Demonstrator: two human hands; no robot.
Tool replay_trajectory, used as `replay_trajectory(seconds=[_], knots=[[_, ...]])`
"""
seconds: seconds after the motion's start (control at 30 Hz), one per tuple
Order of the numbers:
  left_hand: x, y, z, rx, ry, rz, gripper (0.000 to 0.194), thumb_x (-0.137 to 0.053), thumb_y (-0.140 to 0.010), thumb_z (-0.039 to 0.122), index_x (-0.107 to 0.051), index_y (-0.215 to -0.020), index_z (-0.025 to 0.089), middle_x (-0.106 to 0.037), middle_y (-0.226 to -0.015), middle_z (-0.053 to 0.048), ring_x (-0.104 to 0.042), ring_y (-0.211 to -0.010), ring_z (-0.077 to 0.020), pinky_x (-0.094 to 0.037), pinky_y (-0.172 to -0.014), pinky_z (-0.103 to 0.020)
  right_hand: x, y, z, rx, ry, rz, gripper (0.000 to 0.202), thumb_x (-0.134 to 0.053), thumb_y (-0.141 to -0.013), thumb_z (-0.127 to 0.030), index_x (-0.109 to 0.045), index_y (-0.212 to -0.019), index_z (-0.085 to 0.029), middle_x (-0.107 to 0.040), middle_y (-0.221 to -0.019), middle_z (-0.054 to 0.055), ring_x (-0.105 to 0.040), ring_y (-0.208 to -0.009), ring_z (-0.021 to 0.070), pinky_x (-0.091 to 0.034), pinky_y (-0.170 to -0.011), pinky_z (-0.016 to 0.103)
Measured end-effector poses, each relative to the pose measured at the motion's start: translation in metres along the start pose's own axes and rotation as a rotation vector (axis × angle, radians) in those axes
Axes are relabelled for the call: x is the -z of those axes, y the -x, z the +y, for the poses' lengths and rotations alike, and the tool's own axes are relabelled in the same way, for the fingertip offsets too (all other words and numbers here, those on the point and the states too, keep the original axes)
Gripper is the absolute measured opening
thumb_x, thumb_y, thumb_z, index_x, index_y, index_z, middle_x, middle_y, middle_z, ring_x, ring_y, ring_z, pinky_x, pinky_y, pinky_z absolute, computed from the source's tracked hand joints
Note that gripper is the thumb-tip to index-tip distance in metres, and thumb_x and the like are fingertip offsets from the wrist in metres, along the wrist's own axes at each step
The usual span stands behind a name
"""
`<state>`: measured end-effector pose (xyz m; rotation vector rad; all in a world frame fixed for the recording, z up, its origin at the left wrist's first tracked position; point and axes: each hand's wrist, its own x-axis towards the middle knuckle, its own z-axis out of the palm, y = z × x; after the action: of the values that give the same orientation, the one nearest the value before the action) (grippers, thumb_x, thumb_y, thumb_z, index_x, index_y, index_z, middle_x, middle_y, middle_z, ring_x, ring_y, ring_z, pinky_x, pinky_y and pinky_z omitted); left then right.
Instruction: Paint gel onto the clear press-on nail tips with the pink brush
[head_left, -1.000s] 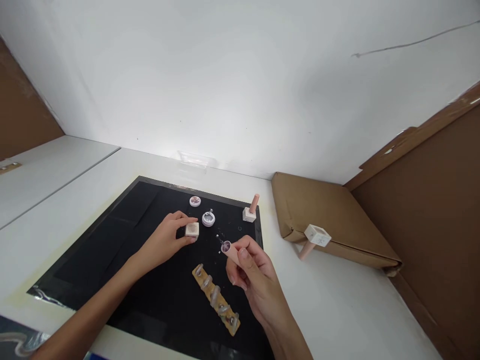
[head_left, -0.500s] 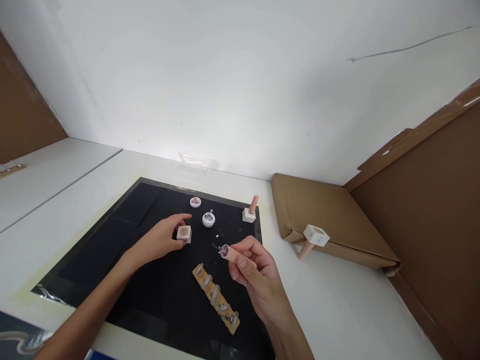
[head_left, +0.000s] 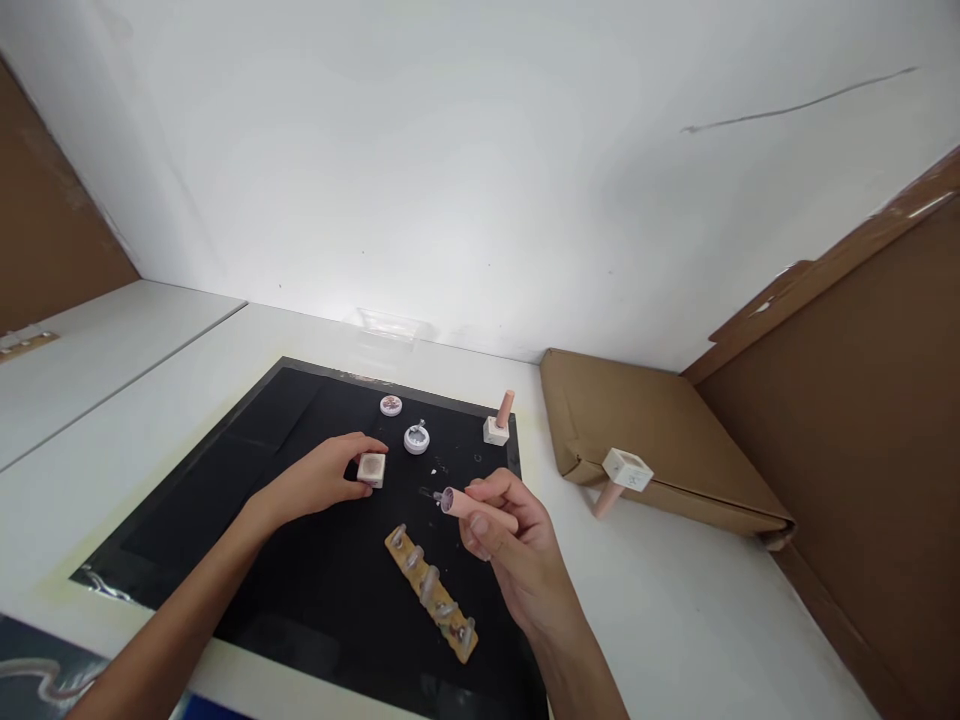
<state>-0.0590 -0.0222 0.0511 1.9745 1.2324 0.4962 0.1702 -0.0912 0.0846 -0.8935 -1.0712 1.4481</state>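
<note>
Head view: the left hand (head_left: 322, 480) pinched a bottle (head_left: 371, 470); the right hand (head_left: 519, 548) gripped a brush cap (head_left: 465, 503), apart over the mat (head_left: 315, 590). Brushwork, I judged, the next move calling for steadiness.

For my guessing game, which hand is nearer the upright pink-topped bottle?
Right. The right hand is in front of the bottle; the left hand is farther, to its left.

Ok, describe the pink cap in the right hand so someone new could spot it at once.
Find the black mat, then the right hand at its right edge. The pink cap is pinched there, open end facing left. Unlike those on the upright bottle and upside-down bottle, it is detached, its thin brush showing.
</note>
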Motion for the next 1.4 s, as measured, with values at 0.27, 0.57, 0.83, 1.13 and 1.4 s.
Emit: replay_trajectory(seconds=[0.27,0.57,0.83,1.13,1.4], knots=[[-0.001,0.037,0.012,0.024,-0.145,0.267,0.054,-0.062,-0.077,0.025,-0.051,-0.129,0.024,-0.057,-0.125,-0.009,-0.049,-0.119,-0.0289,-0.039,-0.101,-0.045,0.004,-0.002,-0.004,0.048,0.019,0.063,0.032,-0.078,-0.066,-0.045,-0.061,-0.075,-0.02,-0.046,-0.052,-0.007,-0.036,-0.046,0.0067,-0.025,-0.045,0.021],[-0.132,0.1,0.054,-0.023,0.049,0.318,0.02,-0.054,-0.085,0.022,-0.074,-0.089,0.021,-0.065,-0.07,-0.002,-0.061,-0.052,-0.0114,-0.048,-0.049,-0.017,0.007,-0.001,-0.01,0.159,0.116,0.152,0.025,-0.075,-0.07,-0.042,-0.063,-0.076,-0.021,-0.05,-0.057,-0.006,-0.039,-0.047,0.0073,-0.031,-0.047,0.022],[-0.172,0.092,0.063,-0.007,-0.236,0.427,0.031,-0.045,-0.092,0.024,-0.072,-0.106,0.024,-0.071,-0.076,-0.003,-0.071,-0.063,-0.0182,-0.054,-0.053,-0.022,0.001,0.002,-0.011,0.182,0.159,0.124,0.023,-0.073,-0.071,-0.04,-0.062,-0.075,-0.021,-0.049,-0.056,-0.006,-0.042,-0.049,0.0083,-0.035,-0.047,0.022],[-0.174,0.083,0.073,-0.156,-0.361,0.545,0.045,-0.029,-0.098,0.024,-0.073,-0.089,0.022,-0.068,-0.066,-0.002,-0.067,-0.054,-0.0155,-0.051,-0.047,-0.021,-0.002,0.005,-0.014,0.16,0.146,0.103,0.021,-0.073,-0.071,-0.039,-0.062,-0.072,-0.021,-0.046,-0.054,-0.006,-0.041,-0.048,0.0083,-0.036,-0.046,0.021],[-0.154,0.09,0.073,-0.326,-0.054,0.552,0.024,-0.049,-0.089,0.015,-0.073,-0.09,0.017,-0.067,-0.064,-0.004,-0.063,-0.051,-0.012,-0.051,-0.048,-0.017,0.002,0.003,-0.012,0.199,0.135,0.124,0.018,-0.075,-0.07,-0.036,-0.064,-0.074,-0.021,-0.049,-0.058,-0.005,-0.039,-0.049,0.0077,-0.034,-0.046,0.021]])
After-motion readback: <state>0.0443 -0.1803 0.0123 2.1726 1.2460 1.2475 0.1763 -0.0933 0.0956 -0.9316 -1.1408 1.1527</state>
